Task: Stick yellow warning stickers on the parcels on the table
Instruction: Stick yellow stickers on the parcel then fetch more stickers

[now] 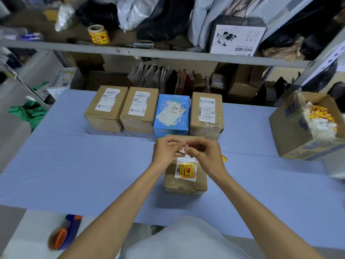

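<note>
Together, the left hand (166, 152) and right hand (203, 156) pinch a small white scrap (183, 150) between curled fingertips (possibly sticker backing, too blurred to tell) just above a brown parcel (186, 186) on the blue bench (93, 165). A yellow warning sticker (186, 171) lies on that parcel's top. Four more parcels (139, 109) stand side by side behind.

The near parcel (184, 184), brown cardboard, sat mid-frame on my blue table (93, 165), a yellow warning sticker (186, 171) stuck flat on its white label. Above it, side by side: two brown parcels (106, 109), a blue parcel (170, 116) and a right-hand brown parcel (206, 113). A loose yellow sticker (224, 159) lay just right of the near one. I pinched a small white scrap (183, 150) over its far end.
</note>
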